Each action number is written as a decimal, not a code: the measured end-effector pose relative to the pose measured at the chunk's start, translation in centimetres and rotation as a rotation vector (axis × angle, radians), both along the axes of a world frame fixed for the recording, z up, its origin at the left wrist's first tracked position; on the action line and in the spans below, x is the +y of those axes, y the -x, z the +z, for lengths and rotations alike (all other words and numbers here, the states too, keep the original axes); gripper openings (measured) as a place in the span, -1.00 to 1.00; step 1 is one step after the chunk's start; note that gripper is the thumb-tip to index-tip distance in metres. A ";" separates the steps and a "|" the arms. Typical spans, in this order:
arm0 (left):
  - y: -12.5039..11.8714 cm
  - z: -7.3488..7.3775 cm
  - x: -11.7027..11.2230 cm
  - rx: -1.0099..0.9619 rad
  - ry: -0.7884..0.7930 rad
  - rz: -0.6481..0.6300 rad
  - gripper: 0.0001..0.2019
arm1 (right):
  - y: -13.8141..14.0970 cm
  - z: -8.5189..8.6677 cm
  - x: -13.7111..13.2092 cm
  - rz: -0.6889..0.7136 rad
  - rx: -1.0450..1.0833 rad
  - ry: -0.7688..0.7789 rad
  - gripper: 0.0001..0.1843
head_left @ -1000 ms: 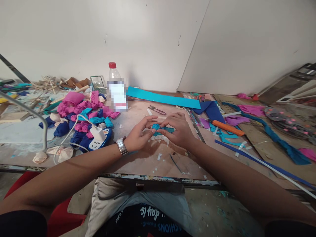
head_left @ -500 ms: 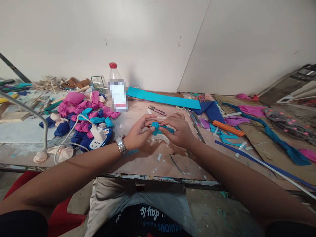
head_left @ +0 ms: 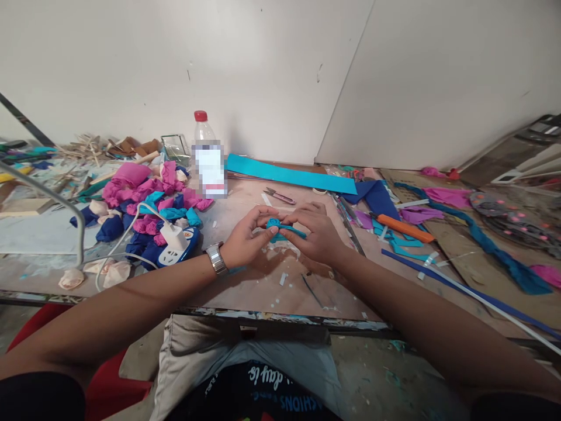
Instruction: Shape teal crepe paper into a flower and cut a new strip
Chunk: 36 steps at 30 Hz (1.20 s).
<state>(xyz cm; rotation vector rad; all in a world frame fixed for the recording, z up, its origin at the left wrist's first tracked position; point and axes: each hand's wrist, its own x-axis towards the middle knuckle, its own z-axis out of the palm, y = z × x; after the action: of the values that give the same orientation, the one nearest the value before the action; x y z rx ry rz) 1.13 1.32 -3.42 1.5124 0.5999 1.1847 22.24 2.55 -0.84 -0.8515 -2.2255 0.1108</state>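
Note:
Between my hands, above the table, is a small teal crepe-paper flower [head_left: 274, 223] with a coiled, rose-like top. My left hand [head_left: 246, 237] pinches it between thumb and fingers from the left. A folded teal strip [head_left: 294, 231] runs from the flower to the right, and my right hand [head_left: 319, 233] grips it with thumb and forefinger. Part of the strip is hidden by the right fingers. Just beyond my hands lie small thread snips [head_left: 280, 195] with a pinkish handle.
At left, a heap of pink and blue paper flowers [head_left: 144, 193] surrounds a power strip [head_left: 179, 248] with a white cable. A red-capped bottle [head_left: 209, 134] stands behind. A turquoise paper strip [head_left: 289, 174] lies along the wall; an orange cutter [head_left: 405, 228] is at right.
The coiled flower has turned and tilted slightly between my fingers. My right thumb has shifted a little left along the strip, closer to the flower.

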 end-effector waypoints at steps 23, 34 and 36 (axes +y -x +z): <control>0.0 0.7 0.6 -0.139 0.449 0.134 -0.48 | 0.1 0.8 -0.5 0.048 -0.184 -0.196 -0.92; 0.1 0.7 0.8 -0.092 0.481 0.202 -0.60 | -0.1 1.1 -0.8 0.018 -0.211 -0.242 -0.93; 0.1 0.8 0.7 -0.095 0.480 0.204 -0.58 | 0.0 1.0 -0.8 0.022 -0.216 -0.241 -0.92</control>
<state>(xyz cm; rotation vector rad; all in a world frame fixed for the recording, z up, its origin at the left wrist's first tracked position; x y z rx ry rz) 1.02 2.04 -2.64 1.0012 0.9161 1.1543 22.26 1.73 0.17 -0.7344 -2.3879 -0.2450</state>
